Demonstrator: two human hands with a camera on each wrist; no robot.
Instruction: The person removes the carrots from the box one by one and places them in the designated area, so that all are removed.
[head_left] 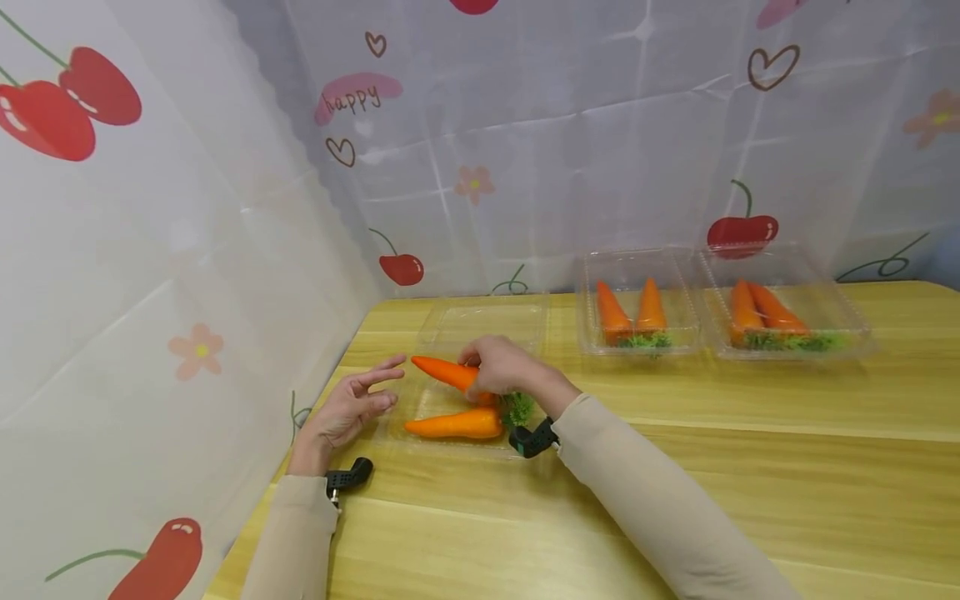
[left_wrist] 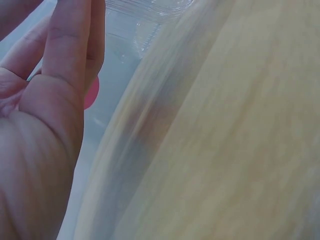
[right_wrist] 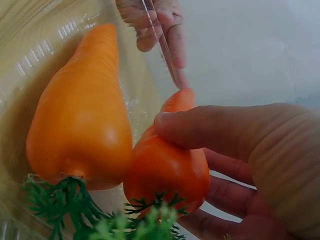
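Observation:
My right hand (head_left: 504, 367) grips a red-orange carrot (head_left: 444, 371) round its thick end, thumb on one side and fingers on the other. Beside it a lighter orange carrot (head_left: 453, 424) lies in an open clear plastic box (head_left: 420, 400). Green leafy tops (head_left: 517, 408) show below the right hand; in the right wrist view both carrots' thick ends face the camera. My left hand (head_left: 352, 408) stands at the box's left side, fingers extended towards the held carrot's tip and nothing in its grasp. In the left wrist view the left hand (left_wrist: 45, 100) appears close to clear plastic.
Two more clear boxes, a middle one (head_left: 585, 333) and a right one (head_left: 855, 333), stand at the back of the wooden table (head_left: 675, 517), each with two carrots. The open box's lid (head_left: 480, 315) lies towards a printed curtain (head_left: 525, 167). Another curtain (head_left: 210, 275) hangs along the left.

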